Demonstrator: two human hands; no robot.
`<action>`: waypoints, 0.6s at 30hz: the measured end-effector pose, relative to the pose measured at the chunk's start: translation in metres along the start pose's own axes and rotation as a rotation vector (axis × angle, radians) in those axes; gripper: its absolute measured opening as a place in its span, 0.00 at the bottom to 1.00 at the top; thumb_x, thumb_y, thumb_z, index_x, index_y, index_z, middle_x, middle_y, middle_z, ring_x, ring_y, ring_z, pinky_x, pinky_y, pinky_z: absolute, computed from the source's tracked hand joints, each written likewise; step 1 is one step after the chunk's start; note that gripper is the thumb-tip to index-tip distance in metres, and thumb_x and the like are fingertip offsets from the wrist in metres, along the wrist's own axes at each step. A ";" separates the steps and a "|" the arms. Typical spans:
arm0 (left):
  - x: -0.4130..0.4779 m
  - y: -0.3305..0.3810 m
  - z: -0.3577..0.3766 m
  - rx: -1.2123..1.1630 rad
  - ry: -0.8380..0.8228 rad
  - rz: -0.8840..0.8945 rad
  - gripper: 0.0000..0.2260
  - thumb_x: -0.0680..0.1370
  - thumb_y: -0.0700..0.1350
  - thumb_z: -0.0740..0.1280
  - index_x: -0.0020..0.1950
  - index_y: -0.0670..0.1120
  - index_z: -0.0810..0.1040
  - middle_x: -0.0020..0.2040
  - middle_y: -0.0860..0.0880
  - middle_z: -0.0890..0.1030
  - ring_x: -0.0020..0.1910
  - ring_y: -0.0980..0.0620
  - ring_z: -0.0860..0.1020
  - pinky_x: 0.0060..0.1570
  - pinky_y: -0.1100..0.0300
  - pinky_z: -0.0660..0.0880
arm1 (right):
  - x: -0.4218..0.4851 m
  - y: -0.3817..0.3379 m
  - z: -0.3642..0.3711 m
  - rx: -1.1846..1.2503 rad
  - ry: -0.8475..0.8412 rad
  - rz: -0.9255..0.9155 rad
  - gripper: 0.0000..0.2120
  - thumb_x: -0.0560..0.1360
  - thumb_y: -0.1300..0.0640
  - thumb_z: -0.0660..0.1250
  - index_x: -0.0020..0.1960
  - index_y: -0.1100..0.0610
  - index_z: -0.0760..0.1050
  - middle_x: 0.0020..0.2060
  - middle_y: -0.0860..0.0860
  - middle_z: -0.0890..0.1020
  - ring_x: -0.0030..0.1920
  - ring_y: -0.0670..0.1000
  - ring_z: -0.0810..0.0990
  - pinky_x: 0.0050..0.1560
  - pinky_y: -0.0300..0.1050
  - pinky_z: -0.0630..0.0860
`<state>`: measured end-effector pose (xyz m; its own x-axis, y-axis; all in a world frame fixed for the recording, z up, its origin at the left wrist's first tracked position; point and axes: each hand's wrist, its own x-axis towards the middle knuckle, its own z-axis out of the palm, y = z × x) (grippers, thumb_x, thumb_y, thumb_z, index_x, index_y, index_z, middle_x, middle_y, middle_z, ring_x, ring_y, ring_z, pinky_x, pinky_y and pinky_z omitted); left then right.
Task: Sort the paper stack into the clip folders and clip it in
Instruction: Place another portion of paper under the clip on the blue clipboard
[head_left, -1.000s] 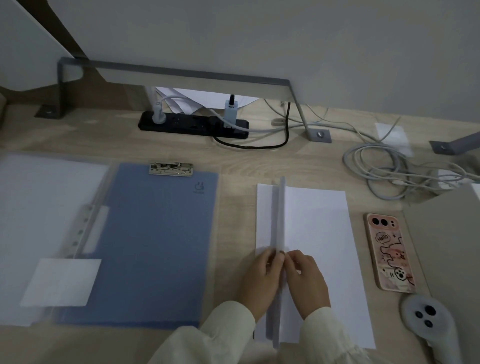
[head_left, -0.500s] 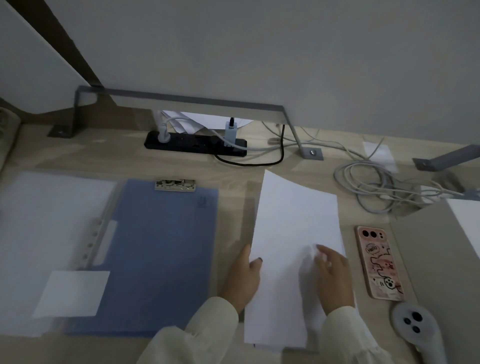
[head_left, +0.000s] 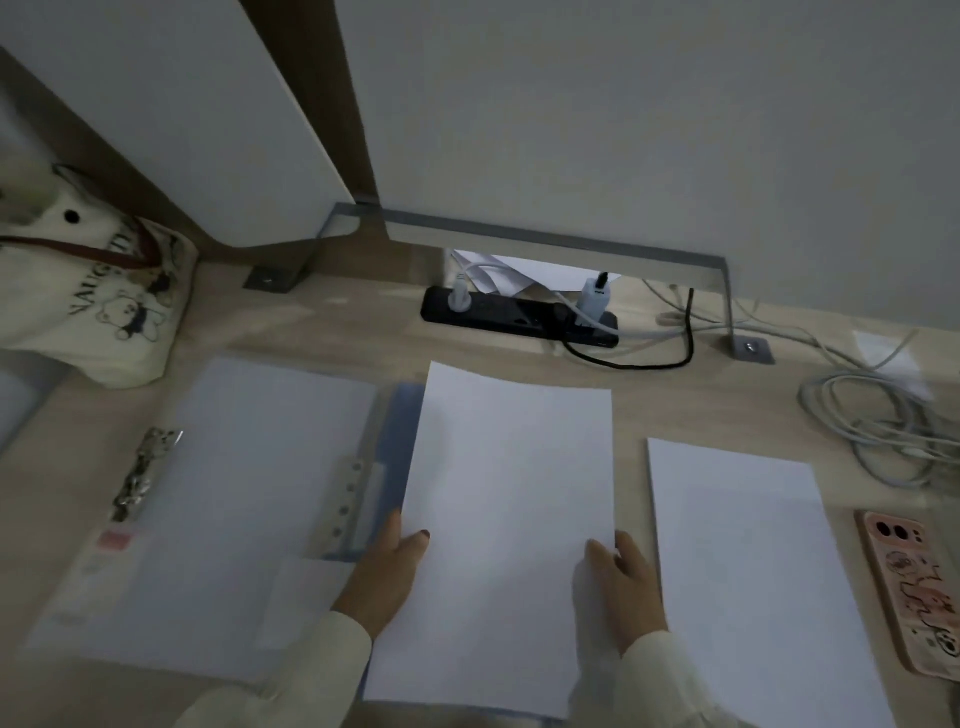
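Head cam: both hands are clamped on one white sheet (head_left: 509, 509). The left hand (head_left: 387, 577) pinches its left edge and the right hand (head_left: 623, 582) its right edge, thumbs on top. The sheet sits over the blue folder (head_left: 390, 441), whose clear cover (head_left: 249, 493) is flopped open to the left. The paper stack (head_left: 743, 561) lies just right of it, with a narrow strip of bare desk (head_left: 675, 395) between them. A phone (head_left: 914, 587) crowds the stack's right edge. Power strip (head_left: 519, 317) and cables (head_left: 883, 431) sit along the back, tote bag (head_left: 88, 301) far left.
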<state>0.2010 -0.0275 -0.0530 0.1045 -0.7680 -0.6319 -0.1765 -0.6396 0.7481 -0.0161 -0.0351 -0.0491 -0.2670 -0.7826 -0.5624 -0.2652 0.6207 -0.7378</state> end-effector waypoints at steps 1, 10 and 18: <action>0.005 -0.007 -0.011 0.012 -0.006 -0.020 0.22 0.80 0.43 0.57 0.74 0.46 0.58 0.72 0.47 0.65 0.71 0.47 0.64 0.72 0.52 0.59 | 0.000 0.001 0.012 -0.023 -0.017 0.016 0.06 0.76 0.63 0.59 0.42 0.65 0.71 0.36 0.55 0.70 0.42 0.52 0.68 0.43 0.44 0.63; 0.030 -0.025 -0.042 0.212 -0.035 -0.021 0.11 0.78 0.47 0.60 0.54 0.40 0.74 0.52 0.41 0.80 0.51 0.45 0.77 0.55 0.53 0.73 | 0.002 0.017 0.040 -0.152 0.035 0.081 0.05 0.76 0.63 0.61 0.41 0.59 0.72 0.34 0.53 0.76 0.40 0.55 0.73 0.45 0.43 0.66; 0.037 -0.029 -0.043 0.271 0.016 0.036 0.12 0.78 0.45 0.61 0.52 0.36 0.74 0.50 0.35 0.80 0.50 0.40 0.78 0.54 0.46 0.74 | -0.001 -0.015 0.029 -0.307 0.132 -0.147 0.13 0.75 0.65 0.62 0.60 0.60 0.71 0.55 0.60 0.76 0.53 0.58 0.76 0.53 0.45 0.70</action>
<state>0.2521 -0.0383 -0.0896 0.1083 -0.7921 -0.6007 -0.4357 -0.5810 0.6875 0.0145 -0.0451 -0.0486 -0.3170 -0.8640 -0.3912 -0.5700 0.5032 -0.6495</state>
